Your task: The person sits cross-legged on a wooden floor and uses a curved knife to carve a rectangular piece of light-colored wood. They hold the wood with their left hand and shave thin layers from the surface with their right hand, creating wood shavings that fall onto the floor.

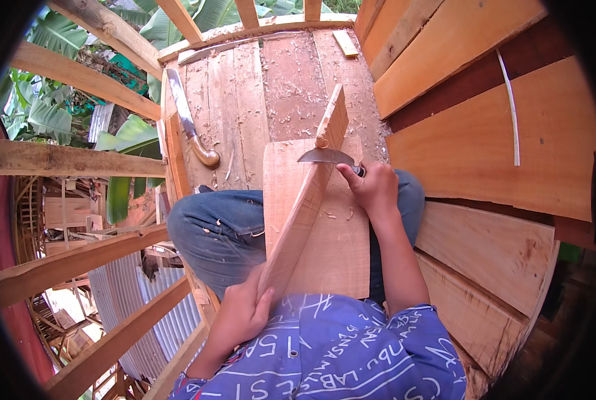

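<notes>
A long narrow plank point(291, 233) stands on its edge, slanting from my belly toward the far middle. My left hand point(244, 310) is closed around its near end. In my right hand point(376, 190) is a knife point(321, 155) with a dark handle, its blade lying across the plank's upper edge. A curled bit of wood point(322, 142) sits just beyond the blade. Beneath the plank a wide flat board point(331, 253) rests across my lap, with a few shavings on it.
On the shavings-strewn plank floor point(241, 100), a machete point(181, 103) with a wooden handle lies to the left. A small wood block point(345, 43) is at the far end. Wooden rails point(78, 157) line the left; a board wall point(484, 127) rises on the right.
</notes>
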{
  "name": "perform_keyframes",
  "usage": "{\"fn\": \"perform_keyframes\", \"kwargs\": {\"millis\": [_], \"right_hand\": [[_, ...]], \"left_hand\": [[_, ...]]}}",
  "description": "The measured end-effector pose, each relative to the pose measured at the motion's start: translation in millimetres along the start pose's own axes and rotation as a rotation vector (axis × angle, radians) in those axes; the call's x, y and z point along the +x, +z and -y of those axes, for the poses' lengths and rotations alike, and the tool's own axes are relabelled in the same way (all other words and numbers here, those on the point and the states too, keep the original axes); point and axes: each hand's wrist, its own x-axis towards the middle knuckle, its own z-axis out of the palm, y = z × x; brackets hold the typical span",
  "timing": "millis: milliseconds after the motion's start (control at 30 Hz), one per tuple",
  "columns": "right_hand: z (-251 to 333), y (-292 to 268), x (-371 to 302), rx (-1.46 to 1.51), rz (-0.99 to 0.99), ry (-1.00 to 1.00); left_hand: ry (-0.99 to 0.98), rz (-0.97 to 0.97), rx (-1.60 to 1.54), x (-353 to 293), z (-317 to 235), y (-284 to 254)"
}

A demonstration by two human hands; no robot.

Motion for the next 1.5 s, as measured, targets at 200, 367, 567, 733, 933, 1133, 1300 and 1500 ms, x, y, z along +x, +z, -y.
{"fn": "perform_keyframes", "kwargs": {"millis": [200, 367, 567, 733, 933, 1133, 1300, 1500], "right_hand": [[9.5, 0.1, -17.2, 0.077, 0.064, 0.037], [34.1, -12.5, -64.4, 0.170, 0.212, -0.027], [25.2, 0.8, -42.5, 0.028, 0.155, -0.106], [13.8, 9.9, -26.2, 0.009, 0.063, -0.154], [7.5, 4.1, 12.7, -0.077, 0.016, -0.034], [28.9, -6.9, -35.3, 0.045, 0.159, -0.052], [35.1, 4.1, -33.5, 0.000, 0.208, -0.111], [16.7, 7.2, 13.3, -0.070, 0.083, -0.084]], "left_hand": [[0.016, -0.041, -0.055, 2.2, 5.0, -0.8], [0.027, -0.001, -0.121, 5.0, 17.5, -7.2], [0.062, -0.012, -0.121, 6.6, 24.4, -9.8], [-0.005, 0.044, -0.127, 5.8, 18.0, -11.2], [0.001, -0.001, -0.145, 7.1, 23.1, -9.3], [-0.048, 0.020, -0.198, 8.6, 25.5, -14.4], [-0.012, -0.001, -0.195, 11.2, 26.8, -15.0], [-0.017, 0.007, -0.195, 10.6, 28.2, -12.4]]}}
